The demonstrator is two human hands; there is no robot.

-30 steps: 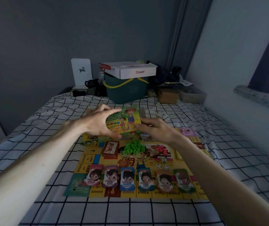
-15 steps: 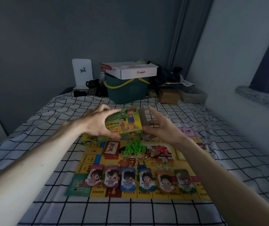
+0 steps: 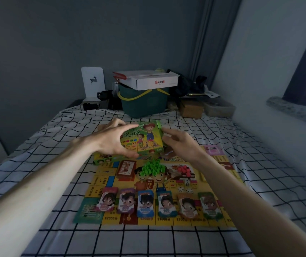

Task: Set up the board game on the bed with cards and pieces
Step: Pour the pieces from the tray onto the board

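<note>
Since half a second ago, our right hand (image 3: 181, 143) has closed back in from its spread pose, and its curled fingers now touch the right end of the green game box (image 3: 144, 138). Our left hand (image 3: 114, 140) grasps the box's left end, fingers over the far edge, thumb at the near edge. The box sits between both hands, tilted up above the far edge of the game board (image 3: 111, 170). On the board, nearer us than the box, lies a pile of green houses (image 3: 153, 166), with red pieces (image 3: 183, 168) just beside it and dice (image 3: 185, 188) nearer still. Six money stacks (image 3: 145, 203) line the board's near edge on the checked bedsheet (image 3: 37, 145).
</note>
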